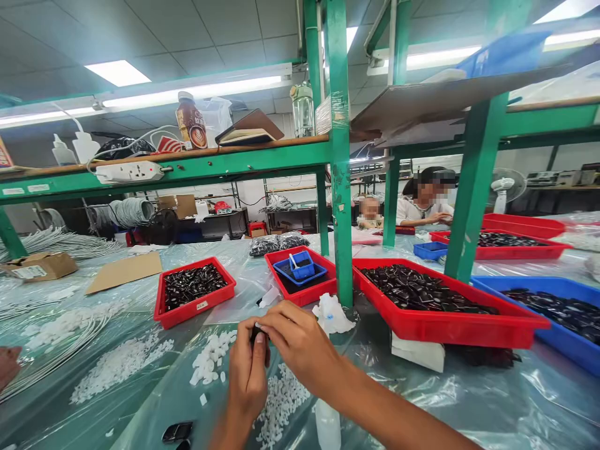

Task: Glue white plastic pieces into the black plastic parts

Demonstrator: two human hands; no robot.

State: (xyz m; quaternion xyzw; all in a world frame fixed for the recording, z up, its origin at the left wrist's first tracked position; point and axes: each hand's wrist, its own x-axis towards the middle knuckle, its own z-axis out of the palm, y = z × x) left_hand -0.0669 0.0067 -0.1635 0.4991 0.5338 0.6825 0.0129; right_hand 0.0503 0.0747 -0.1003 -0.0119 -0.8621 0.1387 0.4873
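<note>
My left hand (247,369) is closed on a small black plastic part (255,334), most of which the fingers hide. My right hand (295,334) meets it there, thumb and fingers pinched together at the part's top; whatever is between those fingertips is too small to make out. Below the hands, small white plastic pieces (281,400) lie in a heap, with larger white pieces (213,356) to the left. Two shiny black parts (177,431) rest near the front edge of the view. A white bottle (327,425) is partly under my right forearm.
Red trays (194,307) (450,325) of black parts stand beyond, with a blue tray (557,294) at right. A green post (341,187) rises behind my hands. Another person's hand (8,369) shows at the left edge; a co-worker (424,203) sits across.
</note>
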